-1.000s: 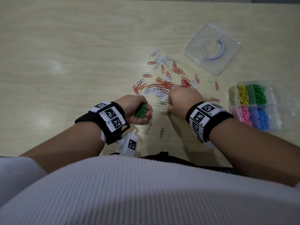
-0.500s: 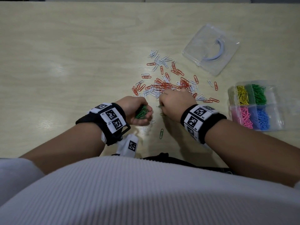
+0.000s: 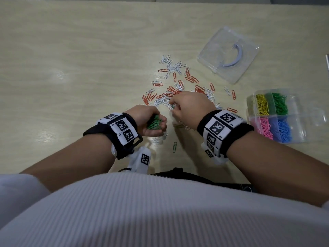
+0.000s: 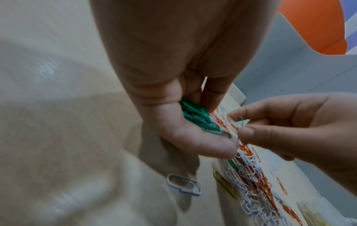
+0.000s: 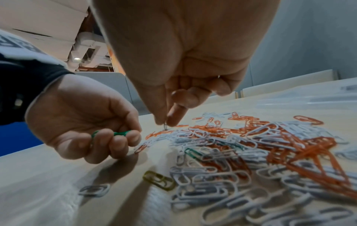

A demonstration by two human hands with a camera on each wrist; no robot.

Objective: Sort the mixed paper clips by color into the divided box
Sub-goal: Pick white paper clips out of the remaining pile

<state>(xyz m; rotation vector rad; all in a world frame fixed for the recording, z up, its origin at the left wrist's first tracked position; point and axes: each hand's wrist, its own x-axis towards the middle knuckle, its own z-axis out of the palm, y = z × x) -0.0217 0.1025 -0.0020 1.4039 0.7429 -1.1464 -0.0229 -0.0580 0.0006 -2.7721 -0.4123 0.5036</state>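
Left hand (image 3: 151, 120): curling round a bunch of green clips (image 3: 154, 123), resting low on the table (image 3: 71, 68). Right hand (image 3: 190, 107): pinching one clip (image 4: 239, 121) between thumb and forefinger, just beside the left, hovering over the near edge of the pile (image 3: 178, 90) of orange and white clips. One green clip (image 3: 175, 147) is lying alone nearer the person. Divided box (image 3: 275, 115): sitting well right of the hands, holding yellow, green, pink and blue clips. Clear lid (image 3: 228, 54): lying beyond the pile.
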